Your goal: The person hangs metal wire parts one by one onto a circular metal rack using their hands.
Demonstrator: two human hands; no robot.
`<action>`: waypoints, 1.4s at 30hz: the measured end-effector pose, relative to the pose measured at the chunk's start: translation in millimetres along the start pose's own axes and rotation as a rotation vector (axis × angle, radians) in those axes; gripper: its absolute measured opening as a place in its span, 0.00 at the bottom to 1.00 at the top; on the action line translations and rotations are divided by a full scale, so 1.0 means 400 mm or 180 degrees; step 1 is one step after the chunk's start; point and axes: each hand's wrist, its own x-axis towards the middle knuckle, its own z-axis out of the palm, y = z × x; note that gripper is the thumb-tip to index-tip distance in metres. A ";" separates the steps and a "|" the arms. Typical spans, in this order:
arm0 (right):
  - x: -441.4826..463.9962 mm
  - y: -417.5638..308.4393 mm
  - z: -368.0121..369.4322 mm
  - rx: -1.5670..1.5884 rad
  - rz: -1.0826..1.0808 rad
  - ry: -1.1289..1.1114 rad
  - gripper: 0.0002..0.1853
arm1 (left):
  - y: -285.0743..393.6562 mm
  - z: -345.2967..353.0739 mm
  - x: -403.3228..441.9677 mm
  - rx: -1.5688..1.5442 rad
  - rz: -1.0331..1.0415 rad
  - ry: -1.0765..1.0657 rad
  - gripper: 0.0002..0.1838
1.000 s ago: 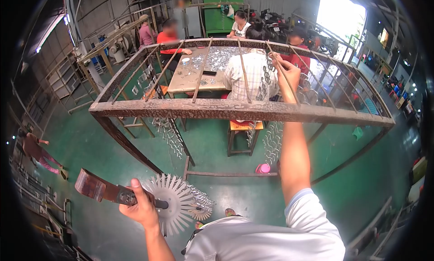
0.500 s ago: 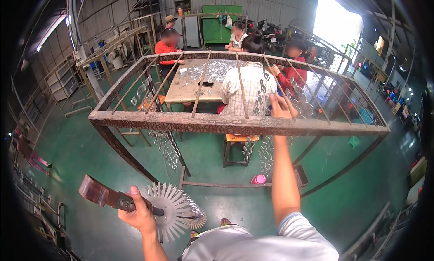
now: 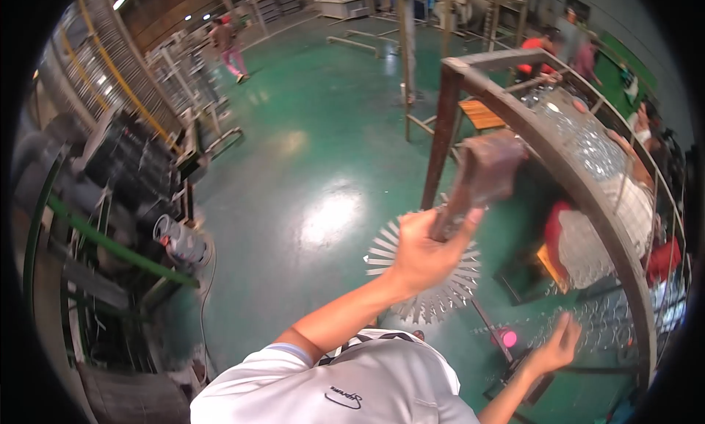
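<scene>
My left hand [image 3: 426,256] is closed round the handle of a metal piece with a broad brown curved end [image 3: 493,167]. Below that hand hangs a round disc of radiating metal strips [image 3: 459,281]. At the lower right, my right hand [image 3: 552,350] is off the frame, somewhat blurred, with its fingers slightly apart and nothing visible in them. It is nearest to strings of small shiny metal hooks [image 3: 598,328]. The brown metal frame [image 3: 565,148] curves down the right side, above and beyond both hands.
Co-workers sit around a table bearing shiny parts [image 3: 587,141] behind the frame. An orange stool [image 3: 481,115] stands nearby. A pink item [image 3: 507,338] lies low on the right. At the left are a gas cylinder [image 3: 180,242] and a green bar [image 3: 121,240]. A person [image 3: 226,45] walks farther back.
The view has swung left, so the frame now lies at the right. My right hand has come off the frame's thin bars and dropped lower. My left hand still holds the metal piece.
</scene>
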 end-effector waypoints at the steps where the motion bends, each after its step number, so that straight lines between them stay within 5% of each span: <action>1: -0.033 0.010 0.006 -0.0002 0.0117 -0.0066 0.09 | -0.010 -0.004 0.003 -0.0099 -0.0010 -0.0014 0.08; 11: -0.227 -0.013 -0.005 0.0288 0.0493 -0.0741 0.06 | -0.014 -0.006 0.006 0.0008 0.0053 -0.0088 0.09; 19: -0.273 -0.119 -0.023 0.0257 0.0435 -0.1044 0.04 | 0.025 -0.002 -0.010 0.0518 -0.0198 0.0370 0.25; 20: -0.275 -0.115 0.005 0.0552 0.0309 -0.1036 0.06 | 0.040 -0.012 -0.008 0.0204 -0.0647 0.0291 0.23; 26: -0.298 -0.104 0.065 0.1096 0.0294 -0.1338 0.08 | 0.020 -0.002 -0.009 -0.0116 -0.0085 0.0334 0.16; 27: -0.302 -0.113 0.071 0.1102 0.0309 -0.1366 0.09 | 0.041 0.007 -0.018 -0.0452 -0.0440 0.0493 0.20; 42: -0.326 -0.192 0.137 0.1094 0.0197 -0.1680 0.09 | 0.044 -0.011 -0.034 -0.0075 -0.0439 0.0556 0.21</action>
